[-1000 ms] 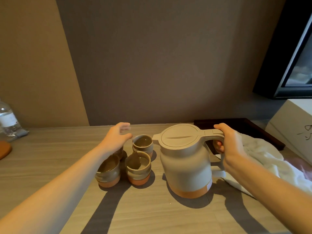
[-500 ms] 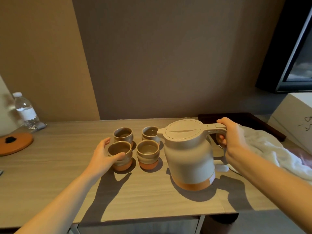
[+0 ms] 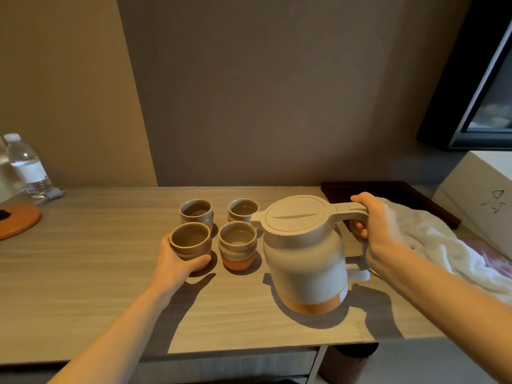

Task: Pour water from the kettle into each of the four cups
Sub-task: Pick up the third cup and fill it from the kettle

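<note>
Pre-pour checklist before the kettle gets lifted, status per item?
1. Right hand wrapped around the handle of the kettle: ok.
2. Kettle upright on the table, lid closed: ok.
3. Spout faces the cups: ok.
4. Left hand steadies the front left cup: ok.
5. All four cups upright, mouths open: ok. The back left cup, back right cup and front right cup stand free.
6. Water level in the kettle: cannot tell, the body is opaque.
</note>
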